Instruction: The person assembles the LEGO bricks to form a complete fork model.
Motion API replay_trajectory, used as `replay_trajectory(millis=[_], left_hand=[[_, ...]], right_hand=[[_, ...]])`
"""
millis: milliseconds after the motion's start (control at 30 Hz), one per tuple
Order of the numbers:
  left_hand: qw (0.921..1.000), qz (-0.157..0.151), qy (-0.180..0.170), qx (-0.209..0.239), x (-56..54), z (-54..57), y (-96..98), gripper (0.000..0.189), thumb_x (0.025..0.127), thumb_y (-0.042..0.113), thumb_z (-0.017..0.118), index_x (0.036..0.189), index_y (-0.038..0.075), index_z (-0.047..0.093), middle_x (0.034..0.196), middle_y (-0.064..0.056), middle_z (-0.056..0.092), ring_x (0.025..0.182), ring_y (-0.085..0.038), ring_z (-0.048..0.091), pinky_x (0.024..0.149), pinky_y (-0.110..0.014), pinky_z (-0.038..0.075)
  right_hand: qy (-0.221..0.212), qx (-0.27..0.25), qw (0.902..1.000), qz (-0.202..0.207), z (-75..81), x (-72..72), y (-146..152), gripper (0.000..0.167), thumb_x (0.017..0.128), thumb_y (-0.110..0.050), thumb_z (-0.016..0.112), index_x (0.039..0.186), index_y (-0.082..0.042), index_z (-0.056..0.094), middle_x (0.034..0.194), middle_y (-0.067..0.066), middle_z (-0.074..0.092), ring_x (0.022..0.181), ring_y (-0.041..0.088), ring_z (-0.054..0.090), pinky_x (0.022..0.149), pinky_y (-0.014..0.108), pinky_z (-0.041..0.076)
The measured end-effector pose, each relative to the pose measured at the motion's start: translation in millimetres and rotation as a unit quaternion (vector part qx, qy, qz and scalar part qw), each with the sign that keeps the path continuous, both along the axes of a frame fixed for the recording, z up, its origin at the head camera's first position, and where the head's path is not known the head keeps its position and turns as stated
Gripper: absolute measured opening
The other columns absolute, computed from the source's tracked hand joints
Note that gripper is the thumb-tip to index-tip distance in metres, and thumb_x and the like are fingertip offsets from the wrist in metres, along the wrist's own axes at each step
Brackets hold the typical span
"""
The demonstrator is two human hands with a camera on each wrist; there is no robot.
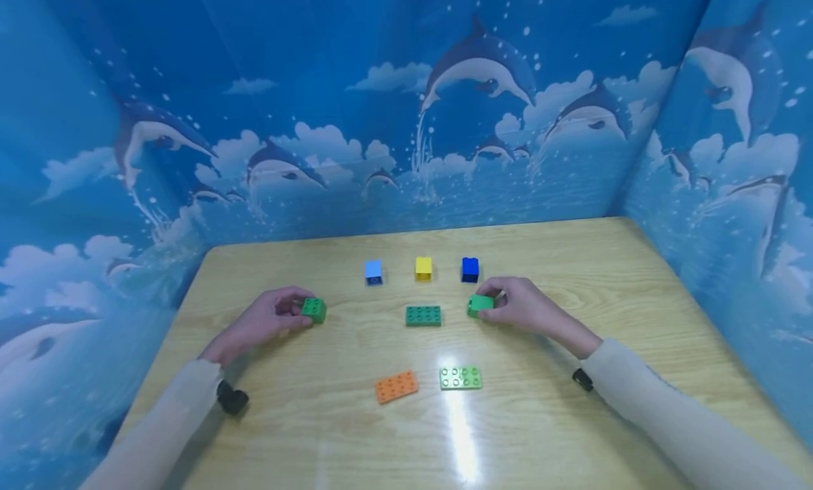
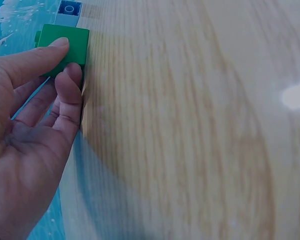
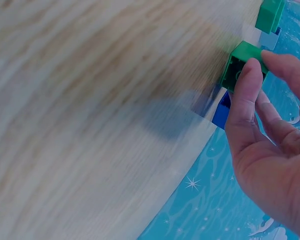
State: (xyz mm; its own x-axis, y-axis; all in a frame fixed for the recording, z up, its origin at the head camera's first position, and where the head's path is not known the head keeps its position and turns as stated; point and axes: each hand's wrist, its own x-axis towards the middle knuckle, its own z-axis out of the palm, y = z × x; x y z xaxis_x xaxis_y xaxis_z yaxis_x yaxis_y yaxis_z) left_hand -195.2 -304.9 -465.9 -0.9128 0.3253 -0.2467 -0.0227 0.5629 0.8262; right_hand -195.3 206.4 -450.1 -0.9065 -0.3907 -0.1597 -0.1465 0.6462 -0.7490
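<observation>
My left hand (image 1: 274,313) pinches a green toy building brick (image 1: 314,309) by its side, thumb on one face, at the left of the table. Its studs point up and toward the camera in the head view; the left wrist view shows the thumb laid across the brick (image 2: 65,46). On the right, my right hand (image 1: 517,303) holds another green brick (image 1: 480,306) between thumb and fingers. That brick is turned over on its side, and its hollow underside (image 3: 234,72) shows in the right wrist view. Just behind it sits a dark blue brick (image 1: 470,270).
Between the hands lies a dark green eight-stud brick (image 1: 423,316). Farther back are a light blue brick (image 1: 373,272) and a yellow brick (image 1: 423,269). Nearer me lie an orange brick (image 1: 396,387) and a light green brick (image 1: 460,378). A dolphin-print curtain (image 1: 381,123) surrounds the wooden table (image 1: 305,419).
</observation>
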Motion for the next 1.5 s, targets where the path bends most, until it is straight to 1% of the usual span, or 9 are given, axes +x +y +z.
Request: replay_trajectory(millis=[133,300,500,633,733,933,1200,1333,1500], left_hand=[[1.0000,-0.002,-0.001,-0.001,-0.9,-1.0,0.5,0.047,0.102,0.023,0.081,0.143,0.008,0.064,0.116,-0.011,0.071,0.106,-0.030,0.066,0.081,-0.038,0.056],[1.0000,-0.001,0.000,-0.003,-1.2,-1.5,0.5,0.047,0.102,0.022,0.081,0.144,0.007,0.064,0.117,-0.010,0.071,0.107,-0.029,0.066,0.083,-0.038,0.056],[0.9999,0.009,0.002,-0.005,1.9,-0.9,-0.2,0.046,0.101,0.021,0.082,0.142,0.008,0.066,0.116,-0.010,0.071,0.106,-0.029,0.066,0.080,-0.038,0.056],[0.9999,0.005,0.004,-0.011,4.3,-0.2,2.3,0.046,0.102,0.020,0.081,0.143,0.006,0.066,0.117,-0.010,0.071,0.107,-0.027,0.066,0.084,-0.040,0.056],[0.9999,0.006,0.005,-0.012,5.0,0.2,3.8,0.046,0.101,0.019,0.081,0.143,0.005,0.066,0.118,-0.009,0.072,0.108,-0.027,0.066,0.086,-0.040,0.056],[0.9998,0.004,0.011,-0.018,3.1,3.0,3.3,0.045,0.102,0.019,0.081,0.143,0.006,0.066,0.118,-0.010,0.072,0.107,-0.027,0.066,0.083,-0.039,0.056],[0.9998,0.009,-0.005,-0.019,-0.5,4.2,0.9,0.048,0.101,0.020,0.081,0.144,0.009,0.065,0.116,-0.010,0.071,0.105,-0.029,0.065,0.079,-0.039,0.056],[0.9998,0.008,-0.012,-0.013,1.7,4.6,-1.5,0.057,0.098,0.022,0.085,0.148,0.010,0.062,0.114,-0.012,0.070,0.100,-0.030,0.065,0.072,-0.037,0.056],[0.9998,0.010,-0.016,-0.003,4.4,4.6,-2.2,0.061,0.098,0.025,0.085,0.151,0.011,0.060,0.114,-0.013,0.070,0.100,-0.031,0.066,0.071,-0.037,0.056]], right_hand=[[0.000,-0.006,0.9999,-0.008,0.2,1.2,0,0.025,0.096,-0.015,0.085,0.118,-0.007,0.076,0.107,0.005,0.073,0.087,0.021,0.068,0.073,0.036,0.058],[-0.003,-0.020,0.9995,-0.023,-0.5,2.7,1,0.032,0.097,-0.017,0.085,0.123,-0.003,0.073,0.112,0.009,0.072,0.093,0.022,0.070,0.075,0.036,0.060],[0.002,-0.043,0.9981,-0.043,-2.0,5.5,-1,0.037,0.096,-0.016,0.085,0.126,-0.001,0.070,0.117,0.012,0.071,0.095,0.023,0.070,0.078,0.035,0.061],[0.002,-0.056,0.9971,-0.051,-3.3,9.4,-1,0.041,0.094,-0.015,0.085,0.128,0.002,0.069,0.119,0.015,0.071,0.097,0.024,0.071,0.080,0.035,0.061],[0.008,-0.060,0.9965,-0.058,-3.2,11.6,-1,0.040,0.093,-0.015,0.085,0.127,0.001,0.068,0.120,0.016,0.071,0.100,0.025,0.071,0.081,0.037,0.061],[0.020,-0.071,0.9952,-0.064,0.3,11.1,-8,0.041,0.093,-0.013,0.083,0.128,0.000,0.066,0.126,0.017,0.069,0.105,0.028,0.071,0.089,0.041,0.061],[0.027,-0.097,0.9928,-0.064,0.0,11.4,-18,0.042,0.094,-0.013,0.082,0.131,0.000,0.065,0.126,0.017,0.068,0.103,0.027,0.072,0.084,0.037,0.061],[0.034,-0.102,0.9924,-0.059,0.8,13.4,-23,0.046,0.095,-0.014,0.082,0.137,-0.003,0.066,0.125,0.015,0.069,0.102,0.025,0.072,0.083,0.037,0.062],[0.042,-0.102,0.9920,-0.062,3.7,14.4,-29,0.044,0.096,-0.015,0.082,0.138,-0.007,0.068,0.126,0.011,0.070,0.094,0.023,0.071,0.080,0.037,0.061]])
